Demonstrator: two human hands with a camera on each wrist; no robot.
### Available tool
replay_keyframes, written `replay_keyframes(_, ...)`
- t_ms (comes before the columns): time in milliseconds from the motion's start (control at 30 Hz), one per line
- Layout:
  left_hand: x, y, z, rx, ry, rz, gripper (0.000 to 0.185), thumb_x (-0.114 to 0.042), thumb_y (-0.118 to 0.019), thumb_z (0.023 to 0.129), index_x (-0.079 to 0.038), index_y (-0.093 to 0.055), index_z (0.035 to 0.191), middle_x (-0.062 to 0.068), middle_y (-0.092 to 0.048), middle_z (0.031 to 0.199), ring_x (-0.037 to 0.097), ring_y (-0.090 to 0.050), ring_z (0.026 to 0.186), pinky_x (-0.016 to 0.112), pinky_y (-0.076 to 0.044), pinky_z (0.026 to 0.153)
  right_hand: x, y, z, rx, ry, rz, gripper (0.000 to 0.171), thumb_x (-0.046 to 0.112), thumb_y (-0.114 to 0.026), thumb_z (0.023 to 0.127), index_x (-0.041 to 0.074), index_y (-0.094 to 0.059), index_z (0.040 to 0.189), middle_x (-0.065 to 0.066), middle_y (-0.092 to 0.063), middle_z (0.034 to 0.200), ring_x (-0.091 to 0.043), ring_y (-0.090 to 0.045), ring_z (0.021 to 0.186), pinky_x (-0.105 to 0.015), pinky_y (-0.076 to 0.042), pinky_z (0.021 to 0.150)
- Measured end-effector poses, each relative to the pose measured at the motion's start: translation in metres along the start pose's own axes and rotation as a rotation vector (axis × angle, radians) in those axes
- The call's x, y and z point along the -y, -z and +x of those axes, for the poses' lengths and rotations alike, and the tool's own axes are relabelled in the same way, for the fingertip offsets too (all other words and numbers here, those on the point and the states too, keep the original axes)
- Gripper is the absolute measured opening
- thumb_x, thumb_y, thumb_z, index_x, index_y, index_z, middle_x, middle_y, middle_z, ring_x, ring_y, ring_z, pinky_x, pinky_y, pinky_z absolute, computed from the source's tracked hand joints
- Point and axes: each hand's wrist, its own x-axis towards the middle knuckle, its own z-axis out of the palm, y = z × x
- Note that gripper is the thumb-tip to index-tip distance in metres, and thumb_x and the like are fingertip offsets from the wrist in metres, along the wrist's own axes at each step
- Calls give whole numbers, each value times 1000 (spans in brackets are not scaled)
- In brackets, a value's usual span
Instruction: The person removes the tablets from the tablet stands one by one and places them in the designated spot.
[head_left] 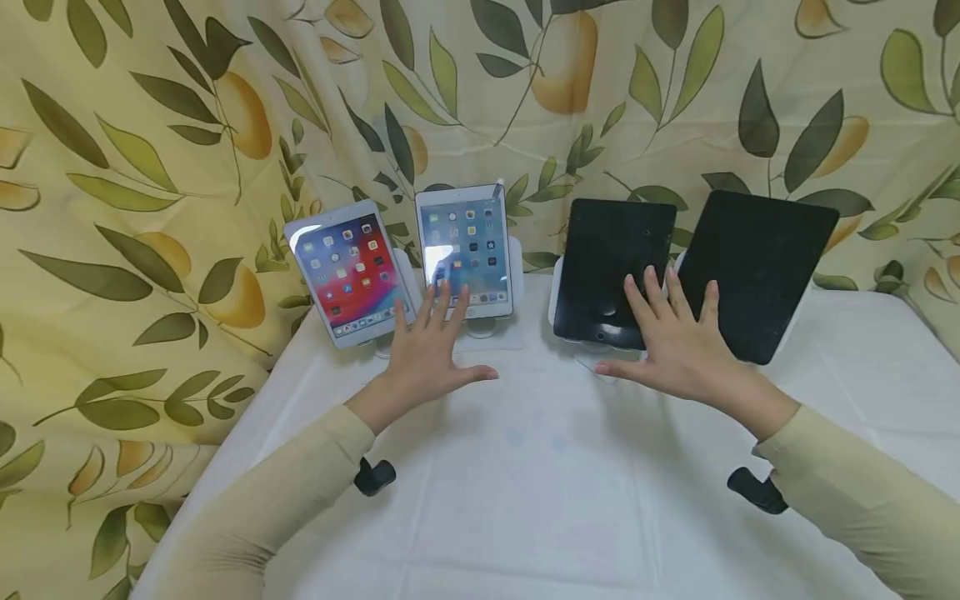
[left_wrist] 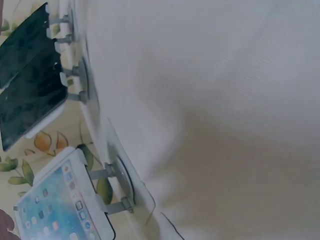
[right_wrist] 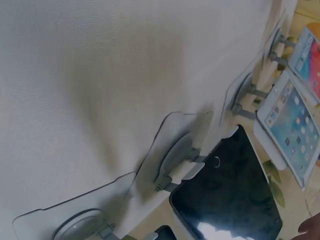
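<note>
My left hand is held with fingers spread before two white tablets. The outer one shows a red and blue home screen; the inner one shows a pale blue home screen. My right hand, also spread, overlaps a dark-screened tablet and the edge of a larger dark tablet on its right. Neither hand grips anything, and whether the fingertips touch the screens I cannot tell. Only bits of fingers show in the left wrist view, and of the right fingers in the right wrist view.
Hinged grey stands with round bases hold the tablets tilted up along the back of a white-covered table. Thin plates lie under the bases. A leaf-and-fruit patterned curtain hangs behind and at the left.
</note>
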Motion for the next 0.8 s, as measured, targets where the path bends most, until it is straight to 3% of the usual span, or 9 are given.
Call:
replay_keyframes(233,4,1,4,-23,41,-33,115,-77,-52,74,-24,14,150,10,9,159,34,7,145,66,11,107,5,-1,8,26,-7,20,116,77,-54,74,5,-5,151,-25,2,156,-43,9,142,-67,23,101)
replay_keyframes(400,5,6,6,-21,55,-50,115,-77,-52,74,-25,18,149,10,10,159,33,10,144,65,13,107,12,0,15,-25,14,3,116,76,-57,72,4,-10,151,-24,-3,156,-43,3,143,-68,18,103)
replay_keyframes(567,8,11,5,-23,84,-78,113,-76,-52,74,-24,15,150,10,8,159,34,10,145,64,15,106,20,0,21,-81,54,-14,114,74,-60,72,4,-15,150,-24,-8,155,-43,-2,143,-68,16,104)
replay_keyframes(800,16,11,2,-8,102,-69,111,-77,-49,75,-22,12,150,8,10,158,36,7,145,65,13,107,31,-2,33,-77,84,-26,113,73,-58,74,5,-13,151,-24,-8,156,-43,-3,143,-70,14,103)
